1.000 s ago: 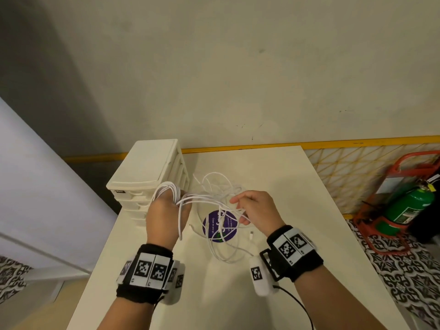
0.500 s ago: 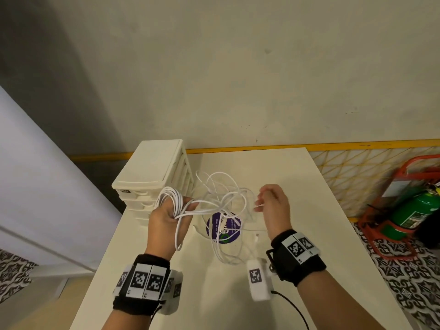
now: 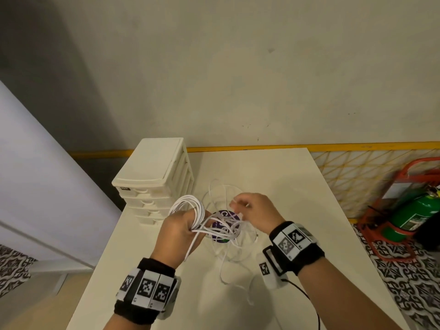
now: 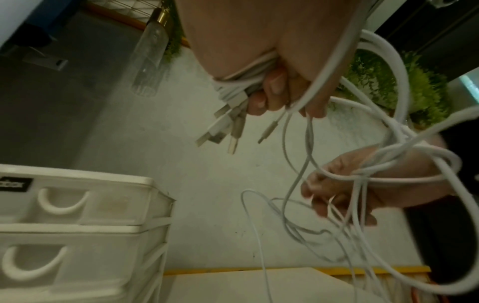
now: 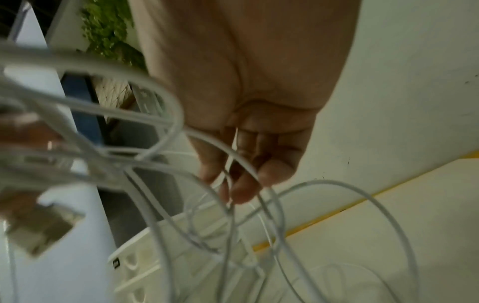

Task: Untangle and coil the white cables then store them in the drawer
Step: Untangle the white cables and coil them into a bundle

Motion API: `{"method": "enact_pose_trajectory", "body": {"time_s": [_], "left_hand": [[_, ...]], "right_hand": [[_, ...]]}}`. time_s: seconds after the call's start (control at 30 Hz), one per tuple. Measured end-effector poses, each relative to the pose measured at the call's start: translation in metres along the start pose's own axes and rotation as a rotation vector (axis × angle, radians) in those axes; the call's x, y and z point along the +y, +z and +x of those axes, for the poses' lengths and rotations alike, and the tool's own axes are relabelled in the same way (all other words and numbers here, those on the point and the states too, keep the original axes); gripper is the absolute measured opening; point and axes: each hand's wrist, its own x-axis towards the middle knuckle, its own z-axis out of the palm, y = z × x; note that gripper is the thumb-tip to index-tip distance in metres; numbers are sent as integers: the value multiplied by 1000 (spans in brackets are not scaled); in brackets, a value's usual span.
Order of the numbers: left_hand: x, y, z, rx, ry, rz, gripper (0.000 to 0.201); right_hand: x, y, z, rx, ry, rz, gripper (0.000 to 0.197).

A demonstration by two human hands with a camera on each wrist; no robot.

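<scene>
My left hand [image 3: 177,231] is clenched around a bundle of white cables [image 3: 190,206], with several loops arching over my knuckles. From the left wrist view I count about four plug ends [image 4: 220,131] poking out below my curled fingers [image 4: 272,92], though they overlap and the exact number is hard to fix. My right hand [image 3: 254,210] is held just beside the left, above the desk [image 3: 285,177], and its fingertips [image 5: 243,190] pinch thin white strands from the same tangle. How many separate cables there are I cannot tell; the loops cross each other between my two hands and trail down onto the desk in loose curls.

One white drawer unit [image 3: 154,177] stands at the left rear of the desk. I see four drawer fronts stacked in it from the head view, all pushed in, so whatever they hold is hidden. Only two curved handles [image 4: 62,201] show in the left wrist view.

A round purple sticker [image 3: 222,226] lies on the desk under the tangle, mostly covered by cables. One green fire extinguisher [image 3: 414,217] sits on the floor to the right, cut off by the frame edge. The right wrist view is blurred on its left side.
</scene>
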Motion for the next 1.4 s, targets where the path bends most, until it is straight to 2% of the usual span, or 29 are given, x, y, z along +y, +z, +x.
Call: {"method": "enact_pose_trajectory", "body": {"time_s": [0.1,0.17,0.33,0.4,0.47,0.53,0.57,0.63,0.73,0.77,0.87,0.97,1.07,1.1,1.13,1.2,1.3,1.4], "left_hand": [[-19,-1,-7,-161,-16,214,29],[-23,4,-10,-249,-12,262,29],[-11,11,-3,-315,35,223,12],[-8,9,0,-333,73,252,13],[-8,4,3,-308,125,339,18],[-8,-4,5,-245,116,399,24],[-8,-8,5,-207,89,407,27],[-12,-13,3,-162,19,421,32],[-22,-13,-1,-170,-101,460,27],[-25,-12,-1,-170,-130,486,22],[-25,-7,0,-190,-232,538,32],[-18,-3,3,-112,-311,561,31],[-9,-2,5,-64,-301,535,31],[-7,0,5,-82,-262,514,34],[-5,1,4,-122,-213,497,37],[-2,3,0,-239,-126,483,39],[-2,9,-7,-367,-44,505,36],[-2,18,-14,-432,5,508,32]], "right_hand": [[-16,-18,-3,152,-43,201,6],[-32,-27,-5,138,-126,226,6],[-66,-26,-9,141,-331,213,7],[-73,-26,-11,144,-394,156,8],[-67,-25,-6,106,-328,26,12],[-47,-23,2,-34,-158,-239,19],[-35,-21,4,-108,-70,-299,21],[-19,-20,2,-122,15,-259,22],[-12,-23,-4,55,42,-159,21],[-12,-23,-6,64,56,-167,20],[-5,-20,-5,-28,132,-303,27],[5,-16,-5,-155,204,-319,48],[7,-9,-11,-377,233,-236,36],[8,-6,-12,-397,203,-212,30],[9,-4,-13,-356,152,-182,24],[6,-5,-12,-159,16,-100,18],[-3,-9,-7,-18,-135,-168,28],[-14,-9,-5,21,-85,-320,40]]}}
